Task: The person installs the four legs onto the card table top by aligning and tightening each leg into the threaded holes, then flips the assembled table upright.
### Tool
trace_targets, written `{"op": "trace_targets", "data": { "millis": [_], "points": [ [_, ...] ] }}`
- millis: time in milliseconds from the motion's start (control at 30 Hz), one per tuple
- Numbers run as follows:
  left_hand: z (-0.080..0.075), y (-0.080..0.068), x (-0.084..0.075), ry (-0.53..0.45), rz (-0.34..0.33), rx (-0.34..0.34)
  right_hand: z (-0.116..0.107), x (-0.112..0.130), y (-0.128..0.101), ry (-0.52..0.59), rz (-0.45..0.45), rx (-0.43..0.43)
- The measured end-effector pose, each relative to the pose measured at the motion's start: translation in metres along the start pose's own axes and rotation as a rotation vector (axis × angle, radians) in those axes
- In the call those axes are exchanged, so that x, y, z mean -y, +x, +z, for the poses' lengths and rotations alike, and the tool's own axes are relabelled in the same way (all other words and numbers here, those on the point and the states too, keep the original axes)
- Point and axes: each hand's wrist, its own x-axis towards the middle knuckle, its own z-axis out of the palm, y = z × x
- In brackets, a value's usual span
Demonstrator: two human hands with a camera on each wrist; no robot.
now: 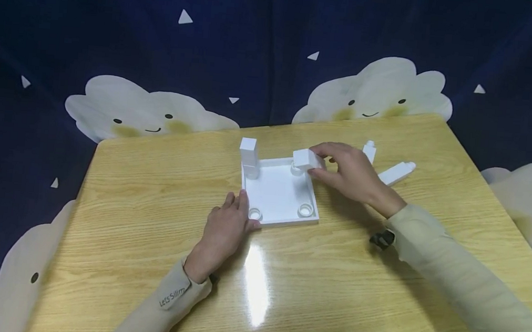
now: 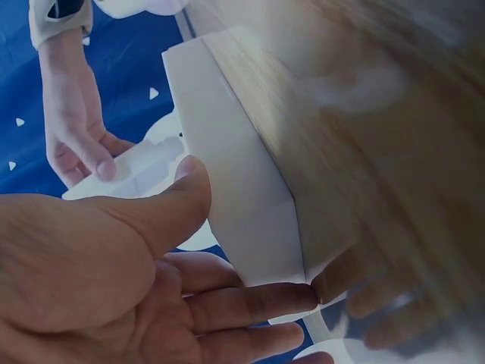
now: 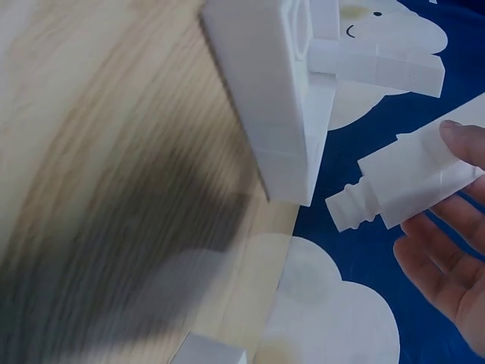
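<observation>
A white square base plate (image 1: 279,193) with round corner sockets lies on the wooden table (image 1: 150,187). One white post (image 1: 249,156) stands upright in its far left socket. My right hand (image 1: 316,163) pinches a second white post (image 1: 305,159) just above the far right socket. The right wrist view shows this post (image 3: 402,186) tilted, its ridged plug end bare and apart from the plate (image 3: 265,114). My left hand (image 1: 239,206) lies flat at the plate's near left corner. Its thumb (image 2: 189,186) and straight fingers press the plate's edge (image 2: 242,189).
Two more white posts lie to the right of the plate, one (image 1: 369,150) farther back and one (image 1: 395,173) nearer my right wrist. A dark blue cloth with white clouds (image 1: 377,94) surrounds the table. Bare tabletop stretches along the near side.
</observation>
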Motion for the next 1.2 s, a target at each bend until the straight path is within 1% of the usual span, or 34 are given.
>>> {"op": "trace_targets", "data": {
  "millis": [167, 300, 500, 667, 867, 1133, 1200],
  "points": [
    [0.0, 0.0, 0.0, -0.007, -0.003, 0.0, 0.003, 0.003, 0.011, 0.112, 0.064, 0.007],
    [0.0, 0.001, 0.0, -0.001, -0.001, -0.001, 0.006, 0.002, 0.016, 0.18, 0.092, 0.003],
    [0.001, 0.001, 0.001, 0.002, 0.002, -0.001, 0.01, 0.002, 0.022, 0.245, 0.114, -0.015],
    [0.001, 0.002, 0.001, 0.006, -0.004, 0.012, 0.012, 0.002, 0.025, 0.298, 0.142, -0.018],
    [-0.002, 0.002, -0.001, -0.002, -0.027, 0.048, 0.016, -0.001, 0.027, 0.334, 0.152, -0.017],
    [-0.002, 0.004, -0.001, -0.01, -0.04, 0.061, 0.021, -0.004, 0.029, 0.372, 0.18, -0.024],
    [-0.002, 0.004, -0.001, -0.008, -0.043, 0.065, 0.022, -0.005, 0.029, 0.367, 0.188, -0.025]
  ]
}}
